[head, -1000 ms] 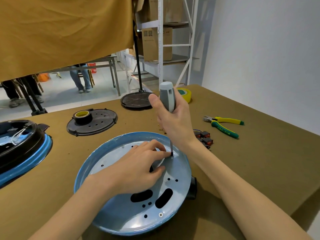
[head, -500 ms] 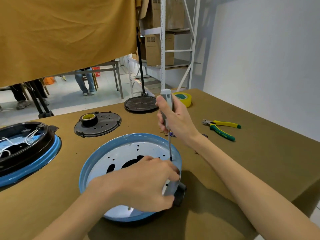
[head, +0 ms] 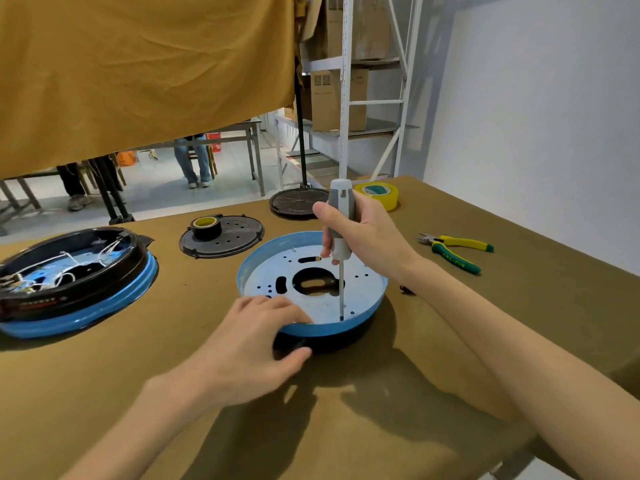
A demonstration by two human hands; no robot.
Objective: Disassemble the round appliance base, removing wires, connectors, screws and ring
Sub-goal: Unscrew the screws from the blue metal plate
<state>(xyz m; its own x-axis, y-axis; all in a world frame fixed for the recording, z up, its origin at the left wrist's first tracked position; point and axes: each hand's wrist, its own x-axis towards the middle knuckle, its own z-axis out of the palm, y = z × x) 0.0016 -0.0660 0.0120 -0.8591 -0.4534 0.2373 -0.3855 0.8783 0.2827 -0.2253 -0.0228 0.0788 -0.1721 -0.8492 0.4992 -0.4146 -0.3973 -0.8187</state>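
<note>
Base [head: 313, 282] underside dark, hidden

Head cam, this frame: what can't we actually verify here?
- Screw under the screwdriver tip: too small to see at the blue base's near rim.
- Left hand grip: it covers the rim and black underside there; fingertips blurred.
- Second base at far left: cut off by the frame edge; wiring too tangled to trace.
- Small dark item beside the right hand's wrist: mostly hidden.
</note>
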